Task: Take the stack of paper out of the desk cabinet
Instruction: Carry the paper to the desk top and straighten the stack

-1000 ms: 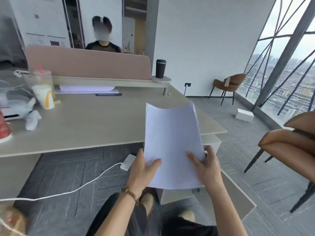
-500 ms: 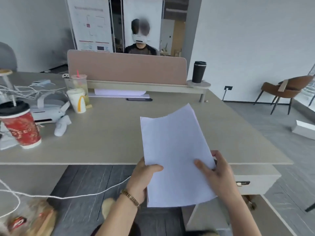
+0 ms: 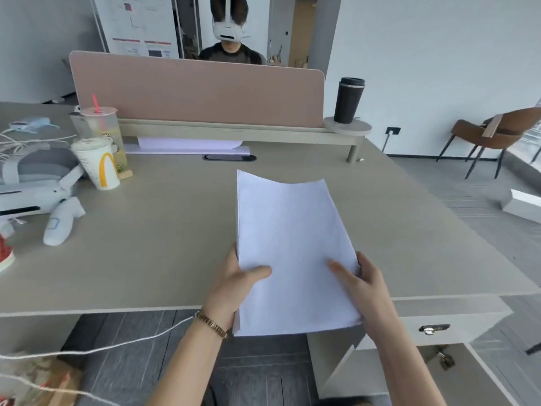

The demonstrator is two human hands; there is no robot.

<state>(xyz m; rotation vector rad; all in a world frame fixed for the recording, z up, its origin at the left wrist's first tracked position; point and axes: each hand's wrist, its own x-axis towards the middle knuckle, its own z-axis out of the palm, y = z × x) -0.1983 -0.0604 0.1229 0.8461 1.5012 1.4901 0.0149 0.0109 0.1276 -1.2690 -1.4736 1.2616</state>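
A white stack of paper (image 3: 292, 247) is held over the front edge of the beige desk (image 3: 164, 244), its far end above the desktop. My left hand (image 3: 234, 285) grips its lower left edge, thumb on top. My right hand (image 3: 361, 284) grips the lower right edge, fingers spread over the top sheet. The desk cabinet (image 3: 415, 361) stands below the desk at the right, its door swung open; a key hangs from the lock. Its inside is hidden from here.
On the desk's left are two drink cups (image 3: 99, 162), a white headset (image 3: 29, 186), a white controller (image 3: 63, 219) and cables. A pink divider (image 3: 196, 92) and a black tumbler (image 3: 348, 99) stand at the back. A person sits behind the divider. A brown chair (image 3: 491, 133) stands far right.
Both hands have carried the paper up from beside the cabinet to over the desktop. The view has swung left and up toward the desk.
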